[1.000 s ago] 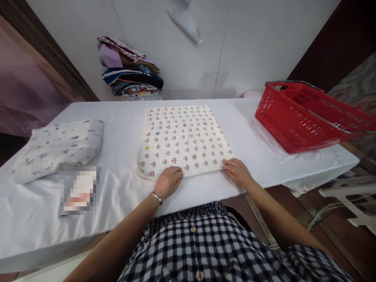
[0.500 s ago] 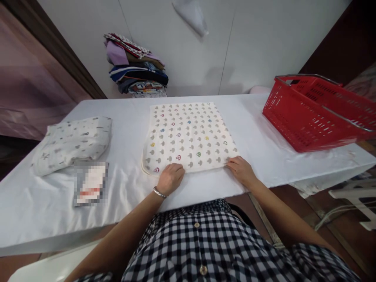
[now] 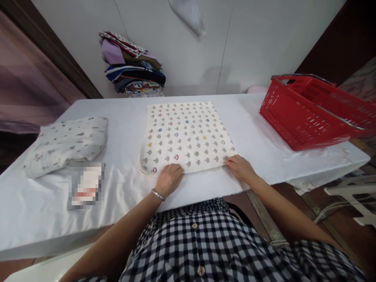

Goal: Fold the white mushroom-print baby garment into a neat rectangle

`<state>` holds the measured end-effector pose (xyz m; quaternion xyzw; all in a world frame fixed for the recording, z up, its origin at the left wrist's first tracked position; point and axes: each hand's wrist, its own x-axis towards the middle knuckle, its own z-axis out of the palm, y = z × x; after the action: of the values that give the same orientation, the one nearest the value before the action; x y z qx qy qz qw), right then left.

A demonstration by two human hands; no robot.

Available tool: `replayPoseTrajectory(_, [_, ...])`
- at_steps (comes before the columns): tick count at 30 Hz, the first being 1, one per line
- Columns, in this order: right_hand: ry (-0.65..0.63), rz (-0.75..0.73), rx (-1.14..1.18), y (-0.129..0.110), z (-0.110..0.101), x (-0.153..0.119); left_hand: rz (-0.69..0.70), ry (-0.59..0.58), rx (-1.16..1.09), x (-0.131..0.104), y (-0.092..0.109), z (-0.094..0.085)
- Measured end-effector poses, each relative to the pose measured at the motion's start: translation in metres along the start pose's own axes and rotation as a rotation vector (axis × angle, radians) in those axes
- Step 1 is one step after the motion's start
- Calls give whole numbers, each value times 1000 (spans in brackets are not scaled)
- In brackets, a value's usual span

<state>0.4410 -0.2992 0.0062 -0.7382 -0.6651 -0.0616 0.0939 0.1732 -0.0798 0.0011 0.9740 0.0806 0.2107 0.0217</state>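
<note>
A cream cloth (image 3: pixel 188 133) printed with grey and a few coloured mushrooms lies folded flat on the white-covered table, its layers showing at the rounded near left corner. My left hand (image 3: pixel 170 179), with a silver bracelet at the wrist, is closed on the cloth's near edge, left of the middle. At the near right corner, my right hand (image 3: pixel 241 167) pinches the same edge between thumb and fingers. The fingertips of my left hand are partly hidden behind its back.
A second printed white cloth (image 3: pixel 69 141) lies bunched at the left, beside a blurred-out flat object (image 3: pixel 86 186). A red plastic basket (image 3: pixel 305 117) stands on the right end of the white table cover (image 3: pixel 249 129). Behind the table rises a stack of folded clothes (image 3: pixel 135 68).
The view has turned slightly, so everything sits a little further left. Both hands keep their places on the cloth's near edge.
</note>
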Motion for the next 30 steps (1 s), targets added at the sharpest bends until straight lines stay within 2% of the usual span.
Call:
replayPoseTrajectory(7, [-42,7,20,8,1,4,28,-42,9,7,-8,-3])
replayPoseTrajectory(14, [-28,51,70,11,3,6,-145,-73,58,18,-7,0])
replayPoseTrajectory(19, [-41,83,90,11,3,9,-175,-136,93,21,-11,11])
replayPoseTrajectory(22, [-60,86,79,11,3,9,-131,-117,76,22,-13,14])
replayPoseTrajectory(27, [-46,64,67,11,3,11,32,19,19,18,-14,14])
replayPoseTrajectory(30, [-38,62,51,11,2,12,127,10,-1,17,-13,14])
